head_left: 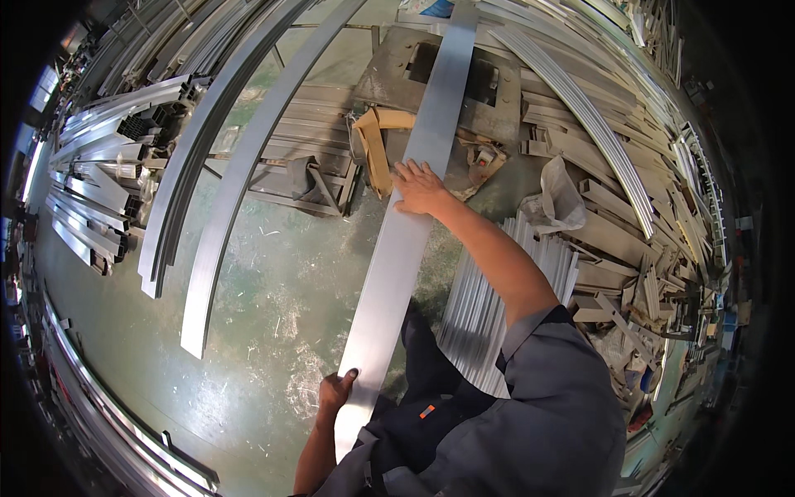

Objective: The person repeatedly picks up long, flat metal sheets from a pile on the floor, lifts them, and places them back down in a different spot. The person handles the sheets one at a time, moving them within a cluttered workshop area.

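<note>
A long, flat silvery metal profile (396,265) runs from beside my body up to the top of the view, over a dark machine table (396,70) with a rectangular opening. Near its close end, my left hand (335,391) grips the left edge, thumb on top and the other fingers mostly hidden below. Farther along, my right hand (421,189) lies flat on the upper face, its fingers stretched out. Beside the profile, just past the right hand, is a bent piece of brown cardboard (377,149).
To the left, another long profile (240,166) and a stack of profiles (178,182) extend away from me. Bundled metal lengths (476,306) lie right of my legs. Offcuts (609,199) and a whitish sack (556,199) crowd the right side. Scraps dot the green floor (265,306).
</note>
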### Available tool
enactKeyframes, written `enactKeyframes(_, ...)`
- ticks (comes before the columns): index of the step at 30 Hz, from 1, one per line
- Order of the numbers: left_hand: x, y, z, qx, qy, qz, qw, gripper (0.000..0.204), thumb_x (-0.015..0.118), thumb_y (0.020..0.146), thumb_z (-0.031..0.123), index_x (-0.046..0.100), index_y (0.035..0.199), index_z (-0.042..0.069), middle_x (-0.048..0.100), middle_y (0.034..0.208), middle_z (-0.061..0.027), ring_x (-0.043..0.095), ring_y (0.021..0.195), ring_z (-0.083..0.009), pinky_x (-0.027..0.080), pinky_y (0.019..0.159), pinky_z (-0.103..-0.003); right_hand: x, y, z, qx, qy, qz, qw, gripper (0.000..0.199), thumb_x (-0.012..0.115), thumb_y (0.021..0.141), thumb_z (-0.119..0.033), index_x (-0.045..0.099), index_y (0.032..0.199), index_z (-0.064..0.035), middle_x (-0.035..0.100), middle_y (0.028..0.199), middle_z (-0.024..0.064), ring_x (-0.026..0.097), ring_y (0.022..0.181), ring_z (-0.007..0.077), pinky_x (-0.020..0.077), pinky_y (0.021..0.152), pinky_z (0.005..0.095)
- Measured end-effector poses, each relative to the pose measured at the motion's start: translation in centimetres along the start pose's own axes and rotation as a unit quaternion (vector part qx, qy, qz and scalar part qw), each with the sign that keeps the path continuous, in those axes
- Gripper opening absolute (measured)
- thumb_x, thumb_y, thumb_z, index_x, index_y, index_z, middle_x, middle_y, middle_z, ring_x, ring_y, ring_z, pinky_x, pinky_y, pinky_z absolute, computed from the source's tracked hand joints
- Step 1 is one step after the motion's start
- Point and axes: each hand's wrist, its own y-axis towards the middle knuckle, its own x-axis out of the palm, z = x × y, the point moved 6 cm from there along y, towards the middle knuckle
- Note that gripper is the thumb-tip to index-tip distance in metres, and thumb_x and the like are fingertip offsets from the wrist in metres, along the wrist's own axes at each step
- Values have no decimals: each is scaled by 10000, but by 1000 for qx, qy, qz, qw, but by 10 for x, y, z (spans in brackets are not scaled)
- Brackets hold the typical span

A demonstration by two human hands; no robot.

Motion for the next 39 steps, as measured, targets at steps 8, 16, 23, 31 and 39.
enactKeyframes(8,43,219,256,108,45,27,993,936,476,857,806,641,726,-106,623,771,-367,642,840,-533,516,707,-540,-10,97,181,219,78,190,954,810,459,952,-498,240,1569,-23,168,1644,203,126,1531,356,144,1239,457)
enactKeyframes(16,49,252,284,129,55,45,989,939,450,863,810,640,724,-98,628,787,-370,638,840,-543,519,717,-550,-5,121,217,225,77,237,942,824,469,950,-499,228,1567,-9,171,1647,181,105,1536,339,120,1242,476)
enactKeyframes(23,47,179,181,108,63,12,992,963,449,862,815,640,713,-118,617,737,-365,640,808,-538,511,689,-546,27,54,110,217,77,242,943,832,473,943,-488,219,1559,10,174,1636,200,123,1528,360,118,1238,493)
enactKeyframes(31,34,45,-8,77,73,6,994,963,448,851,827,638,694,-104,624,742,-353,640,796,-534,507,690,-555,82,-57,-84,198,124,218,947,872,532,936,-475,192,1558,33,133,1640,218,71,1532,373,75,1238,506)
enactKeyframes(39,27,-130,-251,-38,-32,-8,999,905,744,695,758,667,813,-136,671,798,-340,706,824,-442,529,728,-507,173,-204,-315,146,160,190,958,930,562,923,-478,168,1533,103,92,1624,286,28,1517,455,52,1210,580)
